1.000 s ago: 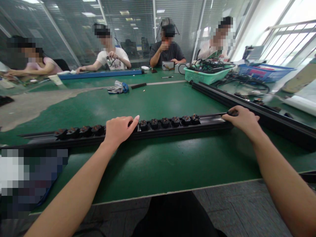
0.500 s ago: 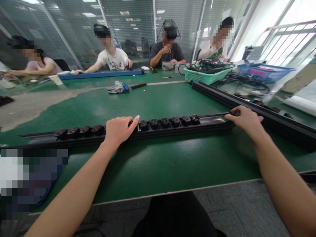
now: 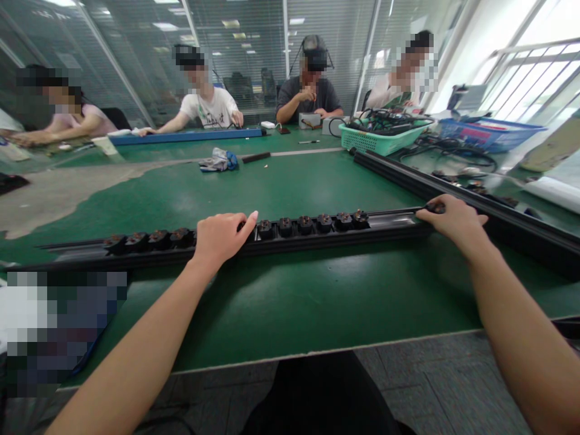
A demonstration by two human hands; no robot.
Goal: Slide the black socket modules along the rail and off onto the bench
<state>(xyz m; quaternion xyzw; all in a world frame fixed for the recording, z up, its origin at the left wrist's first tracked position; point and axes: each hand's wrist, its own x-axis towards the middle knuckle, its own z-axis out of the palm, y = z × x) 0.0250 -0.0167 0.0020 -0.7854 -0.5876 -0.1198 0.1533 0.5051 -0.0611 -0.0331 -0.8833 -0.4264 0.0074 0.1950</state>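
A long black power strip housing lies across the green table in front of me. It is a channel with a row of black socket modules set in its middle, wires or copper contacts facing up. Bare metallic channel shows toward both ends. My left hand is closed over the middle of the strip, covering some modules, with its thumb pointing right. At the right end my right hand is closed around the strip; a small dark part shows at its fingers, partly hidden, and its kind is unclear.
A second long black profile runs diagonally at right. Beyond it are a green basket of cables and a blue basket. A glove lies farther back. Several people sit across the table near a blue bar.
Both hands keep their places on the strip. The whole view has shifted very slightly; nothing has visibly been taken hold of or let go.
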